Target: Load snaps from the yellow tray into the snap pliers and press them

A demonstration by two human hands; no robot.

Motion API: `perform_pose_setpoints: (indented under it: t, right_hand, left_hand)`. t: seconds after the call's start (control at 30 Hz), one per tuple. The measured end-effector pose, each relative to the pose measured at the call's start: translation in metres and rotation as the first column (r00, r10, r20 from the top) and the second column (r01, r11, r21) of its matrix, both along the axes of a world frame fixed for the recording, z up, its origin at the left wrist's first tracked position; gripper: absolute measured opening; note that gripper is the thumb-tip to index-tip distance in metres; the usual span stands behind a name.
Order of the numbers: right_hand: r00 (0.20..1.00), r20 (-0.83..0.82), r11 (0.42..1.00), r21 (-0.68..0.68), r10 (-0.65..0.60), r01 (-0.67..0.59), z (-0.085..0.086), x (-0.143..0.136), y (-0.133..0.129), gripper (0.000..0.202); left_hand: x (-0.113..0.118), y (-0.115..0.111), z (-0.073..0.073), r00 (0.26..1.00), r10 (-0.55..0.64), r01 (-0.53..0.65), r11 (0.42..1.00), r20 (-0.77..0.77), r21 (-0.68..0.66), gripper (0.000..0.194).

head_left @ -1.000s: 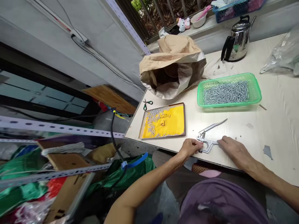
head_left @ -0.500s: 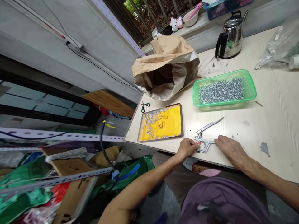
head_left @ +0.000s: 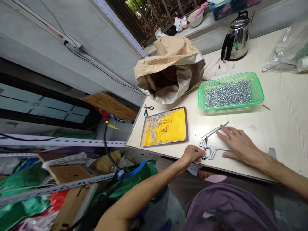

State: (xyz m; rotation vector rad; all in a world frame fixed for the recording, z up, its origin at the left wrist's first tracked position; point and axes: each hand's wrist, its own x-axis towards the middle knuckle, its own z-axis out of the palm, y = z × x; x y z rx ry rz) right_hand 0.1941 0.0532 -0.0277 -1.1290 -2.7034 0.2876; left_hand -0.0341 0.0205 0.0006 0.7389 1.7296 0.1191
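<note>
A pair of silver snap-fastener pliers (head_left: pixel 212 153) lies on the table near its front edge, its two handles spread apart and pointing right. A spring and a small red part show at its jaw end. My left hand (head_left: pixel 194 153) is closed in a pinch at the jaws; whatever sits between the fingertips is too small and hidden to make out. Over the handle ends hovers my right hand (head_left: pixel 240 144), fingers spread, fingertips at the upper handle and thumb by the lower one. It is not closed round them.
Left of the pliers sits a shallow tray (head_left: pixel 187 128) with a yellow lining and small metal pieces. A green basket (head_left: pixel 258 91) holds many silver pieces. Scissors (head_left: pixel 147 110), a paper sack (head_left: pixel 154 69), a kettle (head_left: pixel 238 41) and a plastic bag (head_left: pixel 282 48) stand around.
My right hand has let go of the lower handle's end, opened, and risen toward the upper handle. My left hand stays at the jaws.
</note>
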Motion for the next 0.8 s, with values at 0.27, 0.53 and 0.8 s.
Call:
perform_pose_setpoints:
  t: [0.27,0.53,0.8]
  right_hand:
    - [0.988,0.13,0.996,-0.029,0.082,-0.079,-0.005,-0.005,0.034,0.094]
    - [0.981,0.192,0.999,-0.042,0.023,-0.015,0.018,-0.012,0.026,0.06]
    - [0.987,0.162,0.999,0.028,0.012,-0.017,0.019,-0.01,0.012,0.035]
  left_hand:
    - [0.004,-0.006,0.005,0.999,0.029,-0.028,0.999,-0.028,0.039,0.01]
    - [0.004,-0.01,0.0,0.998,0.022,-0.02,0.999,-0.062,0.036,0.015]
    - [0.009,-0.014,0.009,0.745,-0.365,0.626,0.672,-0.558,0.396,0.021]
